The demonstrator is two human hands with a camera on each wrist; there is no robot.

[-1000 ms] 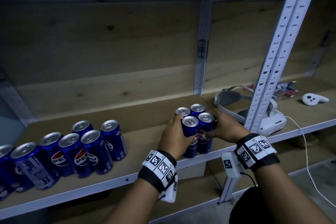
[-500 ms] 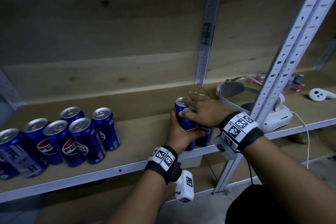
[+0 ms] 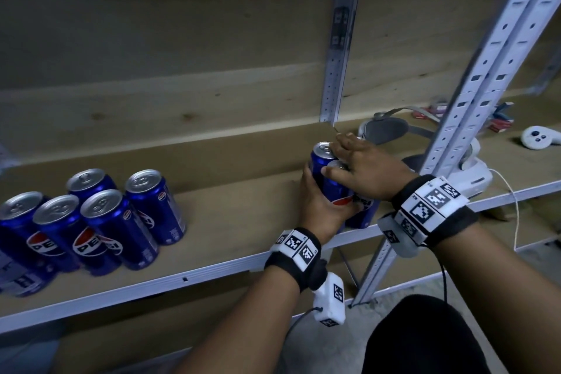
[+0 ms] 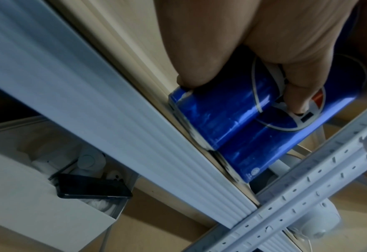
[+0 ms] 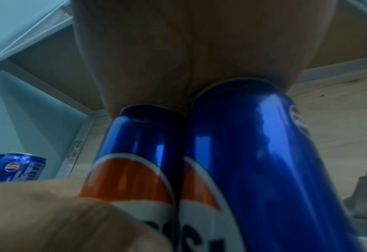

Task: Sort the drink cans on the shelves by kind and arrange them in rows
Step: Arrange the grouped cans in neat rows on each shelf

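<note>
The left hand (image 3: 318, 206) is wrapped round the side of a small cluster of blue cans (image 3: 334, 188), thumb laid across the logo of the nearest one, as the left wrist view shows clearly; the right hand (image 3: 361, 167) lies flat over the cluster's tops, fingers spread and fairly straight, palm pressing down on the rims rather than curling round any single can. From the right wrist view two of these cans stand upright and touching side by side under the palm; how many more sit behind them cannot be told, since the hands cover most of the group. The cluster stands at the front edge of the wooden shelf (image 3: 243, 222), close to the white metal upright (image 3: 473, 118). Well to the left on the same shelf a larger group of blue cans (image 3: 100, 222) already stands upright in tight rows near the front edge, running out of the picture. Every can in sight looks to be the same kind, so the sorting here seems settled; what remains, as I judge it, is bringing the gripped cluster across the bare stretch of shelf to join the rows. Beyond the upright lie a white headset (image 3: 467, 173), a controller (image 3: 537, 138) and some small packets, no part of the job
</note>
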